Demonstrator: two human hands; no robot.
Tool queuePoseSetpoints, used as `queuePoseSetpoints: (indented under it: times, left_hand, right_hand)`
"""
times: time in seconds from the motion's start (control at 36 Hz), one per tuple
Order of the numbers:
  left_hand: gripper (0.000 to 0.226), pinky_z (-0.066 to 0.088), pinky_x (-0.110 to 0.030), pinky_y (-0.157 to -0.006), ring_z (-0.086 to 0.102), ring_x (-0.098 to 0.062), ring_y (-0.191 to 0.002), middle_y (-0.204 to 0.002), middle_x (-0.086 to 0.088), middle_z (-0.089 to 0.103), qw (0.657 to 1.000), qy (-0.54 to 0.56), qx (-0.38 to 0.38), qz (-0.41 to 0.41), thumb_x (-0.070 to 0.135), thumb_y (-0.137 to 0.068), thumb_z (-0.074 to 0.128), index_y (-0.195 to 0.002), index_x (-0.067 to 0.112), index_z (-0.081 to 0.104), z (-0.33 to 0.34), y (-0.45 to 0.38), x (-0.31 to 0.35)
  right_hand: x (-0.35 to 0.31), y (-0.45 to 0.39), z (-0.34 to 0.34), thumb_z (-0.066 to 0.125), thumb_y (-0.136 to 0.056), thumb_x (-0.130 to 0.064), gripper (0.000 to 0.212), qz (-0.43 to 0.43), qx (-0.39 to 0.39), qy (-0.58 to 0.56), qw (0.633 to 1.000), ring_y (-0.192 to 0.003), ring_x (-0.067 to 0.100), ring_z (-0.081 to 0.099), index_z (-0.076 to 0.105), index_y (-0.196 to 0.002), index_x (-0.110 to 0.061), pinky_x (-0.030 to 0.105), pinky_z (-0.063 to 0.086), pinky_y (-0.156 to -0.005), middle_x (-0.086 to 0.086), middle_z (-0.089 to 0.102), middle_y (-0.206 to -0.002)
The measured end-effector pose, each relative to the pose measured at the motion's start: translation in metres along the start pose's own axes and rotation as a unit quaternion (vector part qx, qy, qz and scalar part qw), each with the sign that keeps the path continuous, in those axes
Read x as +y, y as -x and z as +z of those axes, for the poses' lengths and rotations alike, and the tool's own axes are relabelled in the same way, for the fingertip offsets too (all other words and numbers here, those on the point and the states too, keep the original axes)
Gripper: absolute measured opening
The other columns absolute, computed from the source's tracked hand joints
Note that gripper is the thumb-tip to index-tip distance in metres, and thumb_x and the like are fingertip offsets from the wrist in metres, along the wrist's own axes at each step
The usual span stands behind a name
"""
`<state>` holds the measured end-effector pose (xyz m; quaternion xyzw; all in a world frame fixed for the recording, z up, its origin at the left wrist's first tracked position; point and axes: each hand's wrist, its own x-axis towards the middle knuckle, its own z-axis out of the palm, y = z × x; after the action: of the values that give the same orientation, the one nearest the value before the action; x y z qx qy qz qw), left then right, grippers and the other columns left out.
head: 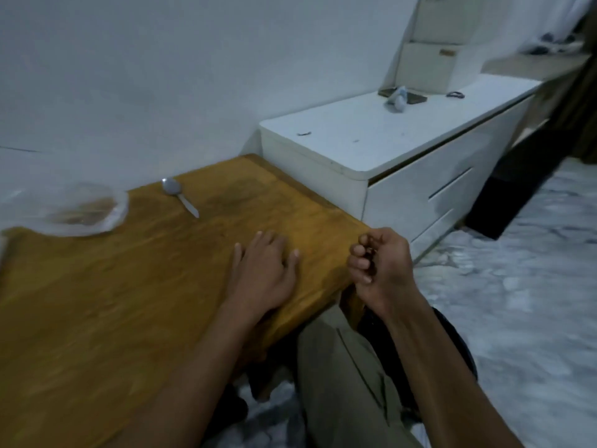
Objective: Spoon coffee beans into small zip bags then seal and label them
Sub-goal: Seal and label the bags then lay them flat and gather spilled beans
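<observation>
A clear plastic dish (121, 205) with brown coffee beans (85, 211) in it sits blurred at the far left of the wooden table (129, 302). To its right a metal spoon (179, 196) lies on the wood, bowl toward the wall. My left hand (263, 273) rests flat on the table near its right edge, fingers spread. Just past that edge my right hand (376, 266) hovers with its fingers curled in; I see nothing definite in it. No zip bags or labels are in view.
A low white drawer cabinet (420, 176) stands against the table's far right end, with small items and a white box on top. Marbled floor (517, 286) lies to the right. My knee in olive trousers (339, 367) is below the table edge.
</observation>
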<state>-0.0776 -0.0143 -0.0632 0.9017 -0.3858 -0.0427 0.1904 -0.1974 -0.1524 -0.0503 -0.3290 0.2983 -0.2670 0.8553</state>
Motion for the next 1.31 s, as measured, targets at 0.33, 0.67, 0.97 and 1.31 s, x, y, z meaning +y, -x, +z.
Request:
queuePoseSetpoints:
  times: [0.33, 0.67, 0.97, 1.31]
  left_hand:
    - [0.061, 0.025, -0.061, -0.114, 0.039, -0.024, -0.138, -0.145, -0.003, 0.052, 0.99, -0.015, -0.014, 0.141, 0.054, -0.098, 0.025, -0.137, 0.017, 0.055, 0.061, -0.067, 0.1]
    - [0.059, 0.016, -0.059, -0.119, 0.021, -0.021, -0.15, -0.159, 0.0, 0.034, 0.989, -0.067, -0.013, 0.129, 0.053, -0.102, 0.02, -0.149, 0.023, 0.04, 0.075, -0.077, 0.115]
    - [0.059, 0.01, -0.057, -0.121, 0.016, -0.019, -0.152, -0.162, 0.003, 0.029, 0.989, -0.063, -0.02, 0.131, 0.055, -0.103, 0.019, -0.151, 0.025, 0.036, 0.075, -0.076, 0.114]
    - [0.061, 0.011, -0.057, -0.121, 0.017, -0.018, -0.152, -0.161, 0.003, 0.03, 0.989, -0.047, -0.023, 0.137, 0.056, -0.103, 0.018, -0.151, 0.024, 0.036, 0.076, -0.075, 0.11]
  right_hand:
    - [-0.002, -0.039, -0.171, 0.05, -0.1, -0.032, 0.049, -0.115, 0.323, 0.37, 0.864, -0.051, 0.02, 0.042, 0.041, -0.056, -0.013, 0.029, 0.034, -0.055, 0.003, 0.045, -0.054]
    - [0.073, -0.085, -0.282, 0.046, -0.103, -0.035, 0.043, 0.038, 0.3, 0.504, 0.809, -0.066, 0.026, 0.05, 0.056, -0.067, -0.015, 0.035, 0.041, -0.07, 0.005, 0.052, -0.064]
    - [0.074, -0.089, -0.286, 0.047, -0.104, -0.034, 0.041, 0.058, 0.316, 0.453, 0.831, -0.079, 0.03, 0.058, 0.066, -0.083, -0.005, 0.035, 0.042, -0.076, 0.01, 0.06, -0.074]
    - [0.055, -0.085, -0.25, 0.053, -0.101, -0.038, 0.024, -0.008, 0.326, 0.379, 0.866, -0.059, 0.014, 0.044, 0.065, -0.083, -0.027, 0.035, 0.039, -0.069, -0.004, 0.052, -0.063]
